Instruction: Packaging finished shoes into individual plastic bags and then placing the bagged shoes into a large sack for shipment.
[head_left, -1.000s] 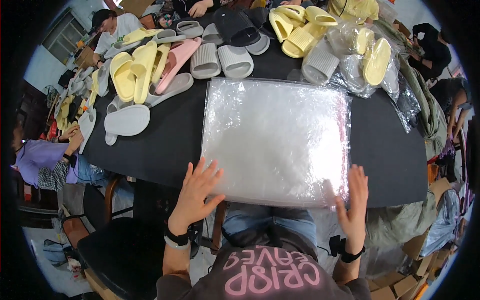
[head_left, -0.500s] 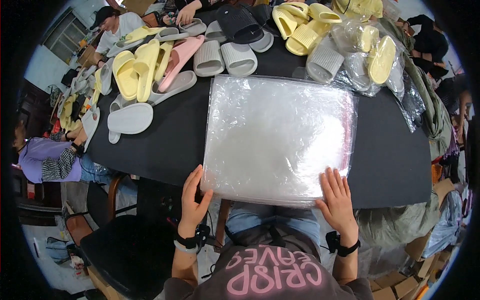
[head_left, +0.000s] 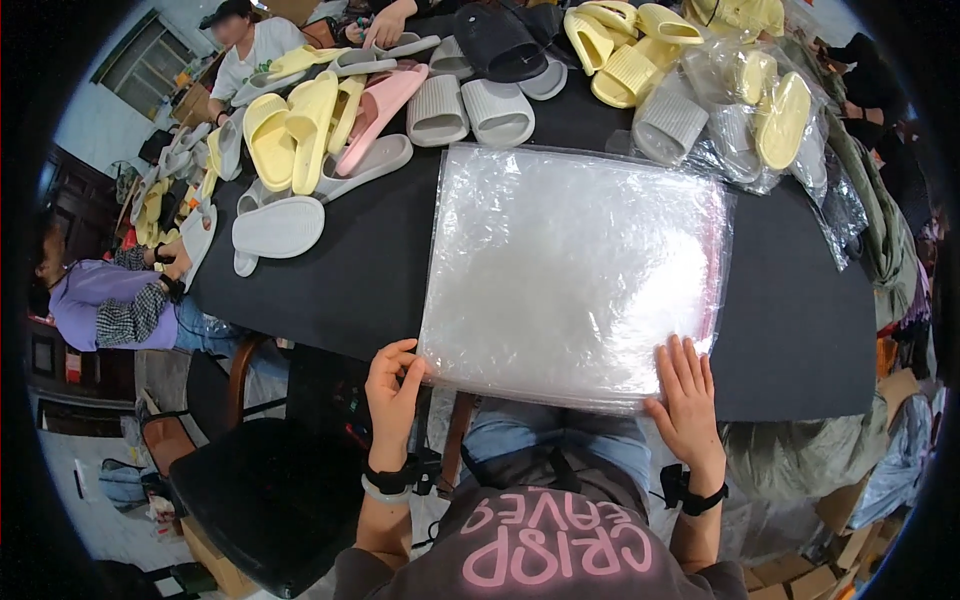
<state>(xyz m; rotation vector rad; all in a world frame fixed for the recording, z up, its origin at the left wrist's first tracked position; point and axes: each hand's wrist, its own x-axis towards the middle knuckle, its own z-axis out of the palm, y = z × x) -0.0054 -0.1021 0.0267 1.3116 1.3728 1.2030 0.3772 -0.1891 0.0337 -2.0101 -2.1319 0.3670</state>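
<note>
A stack of clear plastic bags (head_left: 572,270) lies flat on the black table (head_left: 800,340), its near edge reaching the table's front edge just before the person. The sheets look empty, crinkled and shiny.

The left hand (head_left: 392,385) is at the stack's near left corner, fingers curled in and pinching the edge of the plastic. The right hand (head_left: 686,400) lies open and flat, fingers spread, pressing down on the near right corner of the stack. Both wrists wear dark bands.

Beyond the stack, at the far side of the table, loose slippers are spread about: a pair of grey slippers (head_left: 468,108) just past the stack's far left corner, a pink slipper (head_left: 380,105) beside them, yellow slippers (head_left: 292,130) further left, and a white slipper (head_left: 278,228) lying sole up near the table's left edge. A black slipper (head_left: 500,42) and more yellow ones (head_left: 625,45) lie at the far edge.

To the far right, a heap of filled plastic bags (head_left: 745,125) holds slippers already packed: yellow and grey ones show through the film.

A person in a white shirt (head_left: 255,50) sits at the far left corner, and a person in purple (head_left: 100,305) at the left side.
</note>
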